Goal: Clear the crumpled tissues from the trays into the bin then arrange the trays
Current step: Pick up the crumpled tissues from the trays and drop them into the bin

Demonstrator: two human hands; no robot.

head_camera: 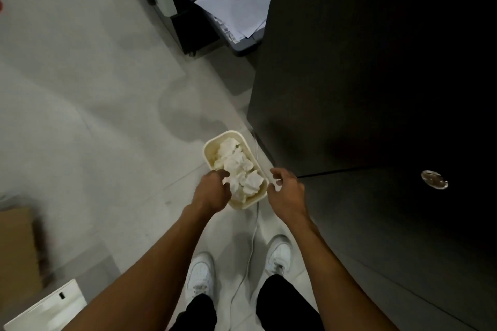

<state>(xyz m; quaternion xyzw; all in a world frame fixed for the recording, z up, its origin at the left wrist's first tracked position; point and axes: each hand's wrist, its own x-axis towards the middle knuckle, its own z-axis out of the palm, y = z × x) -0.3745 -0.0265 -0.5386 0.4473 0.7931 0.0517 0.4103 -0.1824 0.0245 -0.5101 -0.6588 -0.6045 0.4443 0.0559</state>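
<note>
A cream rectangular tray (208, 152) with rounded corners is heaped with several crumpled white tissues (236, 162). It hangs over the floor just ahead of my feet, beside a dark cabinet. My left hand (212, 192) curls over the tray's near left rim, fingers touching the tissues. My right hand (285, 192) pinches the near right rim between thumb and fingers. I cannot see a separate bin.
The dark cabinet (376, 75) fills the right side. A printer with loose white paper (242, 2) stands at the top. A white cable (254, 236) runs across the floor between my white shoes (200, 274). A cardboard box (16, 250) and a white panel (45, 306) lie lower left.
</note>
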